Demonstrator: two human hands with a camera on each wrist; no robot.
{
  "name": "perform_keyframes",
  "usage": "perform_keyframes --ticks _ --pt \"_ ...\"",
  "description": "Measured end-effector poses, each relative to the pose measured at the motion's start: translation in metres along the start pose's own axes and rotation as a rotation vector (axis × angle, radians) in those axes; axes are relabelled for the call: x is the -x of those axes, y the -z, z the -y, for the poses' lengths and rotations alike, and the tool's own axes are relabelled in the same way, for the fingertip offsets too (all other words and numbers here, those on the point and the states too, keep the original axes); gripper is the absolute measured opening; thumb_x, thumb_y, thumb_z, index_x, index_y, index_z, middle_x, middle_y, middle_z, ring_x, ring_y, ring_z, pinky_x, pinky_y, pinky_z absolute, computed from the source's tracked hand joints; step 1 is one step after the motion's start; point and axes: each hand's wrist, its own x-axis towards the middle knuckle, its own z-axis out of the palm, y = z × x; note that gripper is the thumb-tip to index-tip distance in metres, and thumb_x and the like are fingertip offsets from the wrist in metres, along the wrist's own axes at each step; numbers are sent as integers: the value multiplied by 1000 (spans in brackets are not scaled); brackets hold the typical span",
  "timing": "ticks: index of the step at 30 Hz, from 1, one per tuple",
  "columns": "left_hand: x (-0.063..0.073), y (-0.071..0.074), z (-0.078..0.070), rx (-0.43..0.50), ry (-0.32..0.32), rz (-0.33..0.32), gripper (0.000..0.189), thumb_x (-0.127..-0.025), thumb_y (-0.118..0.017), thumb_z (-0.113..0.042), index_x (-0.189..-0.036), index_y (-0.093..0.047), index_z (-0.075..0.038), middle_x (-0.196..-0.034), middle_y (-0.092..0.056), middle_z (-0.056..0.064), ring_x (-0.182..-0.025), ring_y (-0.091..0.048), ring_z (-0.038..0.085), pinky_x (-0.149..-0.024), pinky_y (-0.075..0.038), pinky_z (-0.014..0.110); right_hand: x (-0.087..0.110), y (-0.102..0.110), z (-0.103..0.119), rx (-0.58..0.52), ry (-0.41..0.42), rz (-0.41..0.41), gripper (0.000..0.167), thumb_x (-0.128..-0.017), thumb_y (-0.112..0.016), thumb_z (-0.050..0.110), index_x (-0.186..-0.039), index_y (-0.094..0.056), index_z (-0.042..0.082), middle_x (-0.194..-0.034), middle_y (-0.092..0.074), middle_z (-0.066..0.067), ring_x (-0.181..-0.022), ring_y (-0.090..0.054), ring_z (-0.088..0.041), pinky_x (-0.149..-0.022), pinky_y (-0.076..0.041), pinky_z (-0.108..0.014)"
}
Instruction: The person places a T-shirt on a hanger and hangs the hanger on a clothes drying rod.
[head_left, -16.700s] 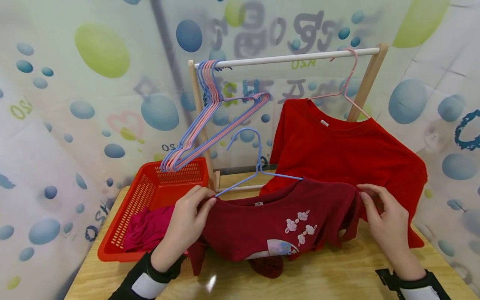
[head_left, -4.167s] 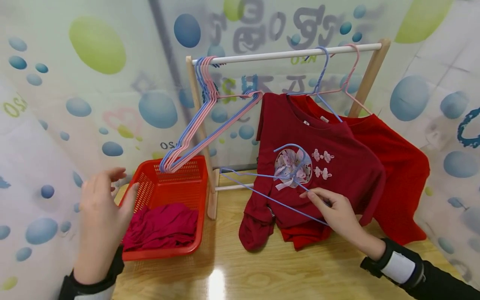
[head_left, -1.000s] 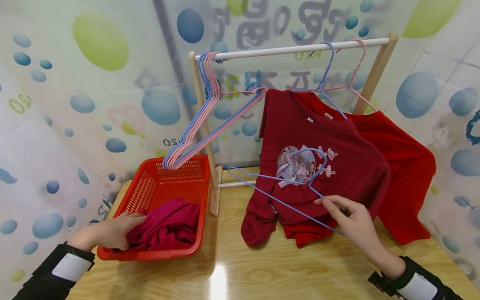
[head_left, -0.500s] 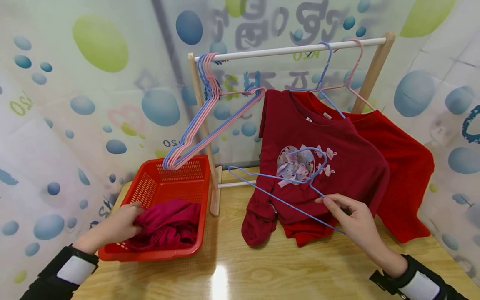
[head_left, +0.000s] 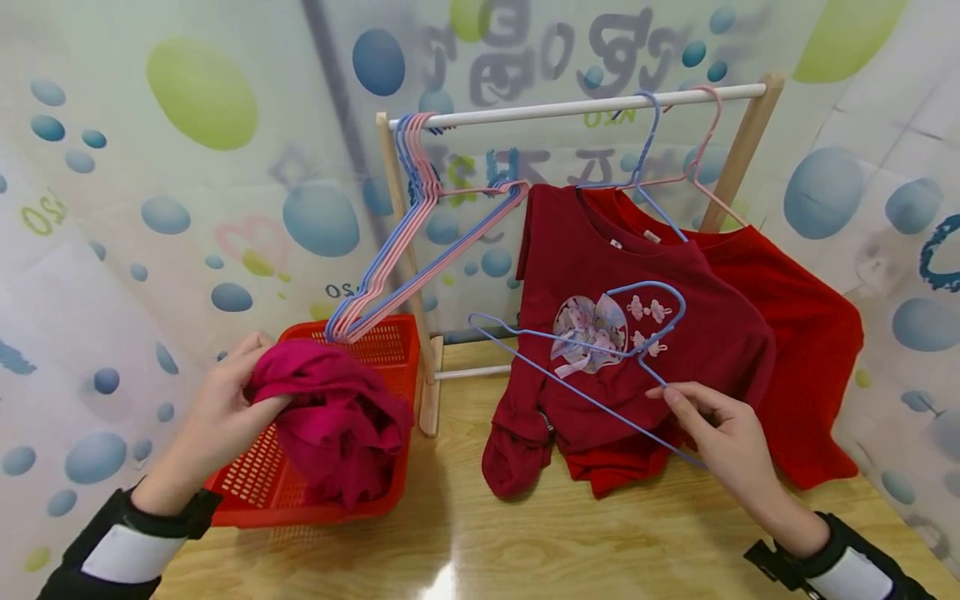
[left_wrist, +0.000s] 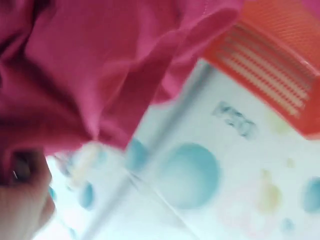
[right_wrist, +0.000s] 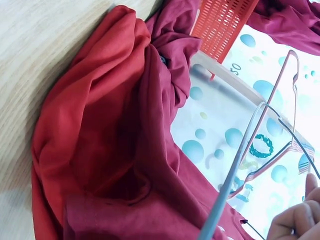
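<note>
My left hand [head_left: 232, 408] grips a bunched magenta garment [head_left: 337, 417] and holds it up over the red plastic basket [head_left: 251, 483]. In the left wrist view the magenta cloth [left_wrist: 100, 65] hangs in loose folds; its shape is hidden by the bunching. My right hand [head_left: 723, 437] pinches a blue wire hanger [head_left: 585, 400] by one side, its hook pointing up. That hanger is in front of a dark red shirt [head_left: 637, 250] with a floral patch, which hangs on a blue hanger. Behind the shirt, a bright red top [head_left: 802, 350] hangs on a pink hanger.
A rack with a white rail [head_left: 562, 111] and wooden posts stands on the wooden table [head_left: 525, 542]. Several blue and pink hangers [head_left: 405, 233] hang bunched at its left end, dipping towards the basket. A patterned curtain [head_left: 112, 292] closes off the back and sides.
My left hand has lifted the magenta garment out of the basket's bottom. The right hand has shifted slightly right with the hanger. Earlier, the dark red shirt went up onto the rail.
</note>
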Motion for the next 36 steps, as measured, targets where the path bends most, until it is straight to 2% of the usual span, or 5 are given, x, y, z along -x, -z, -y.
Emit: perform_keyframes --ticks 7,20,23,31,36 --pt "-34 -23 -33 76 -70 -181 16 -80 -61 12 -91 -63 0 -86 -44 1 -80 -43 10 -64 -34 22 -1 1 -4 -25 4 -19 17 -96 -54 10 -104 -67 4 -54 -35 5 -45 -29 -13 -39 -25 -27" --pt "-98 -61 -76 470 -360 -310 13 -84 -57 0 -86 -58 13 -88 -46 -1 -86 -41 18 -69 -35 27 -3 11 -4 -70 14 -65 18 -97 -51 6 -106 -64 -2 -51 -31 5 -39 -26 -16 -34 -23 -28" --pt "-108 -73 -79 516 -386 -313 13 -85 -57 0 -84 -57 13 -88 -46 -1 -86 -42 19 -71 -36 28 -2 12 -8 -39 3 -92 18 -96 -52 7 -105 -65 -1 -50 -31 6 -40 -27 -14 -35 -23 -27" --pt "-110 -110 -79 641 -405 -167 13 -87 -55 0 -91 -57 13 -90 -47 5 -86 -44 20 -74 -40 29 -1 15 -12 13 -39 -137 19 -96 -53 11 -106 -67 2 -52 -37 9 -39 -31 -9 -34 -27 -27" --pt "-122 -116 -92 673 -440 -184 13 -88 -50 -1 -89 -52 11 -88 -45 9 -84 -45 20 -73 -40 30 -1 15 -11 4 -28 -143 18 -96 -53 10 -105 -66 1 -52 -41 10 -43 -37 -9 -35 -30 -28"
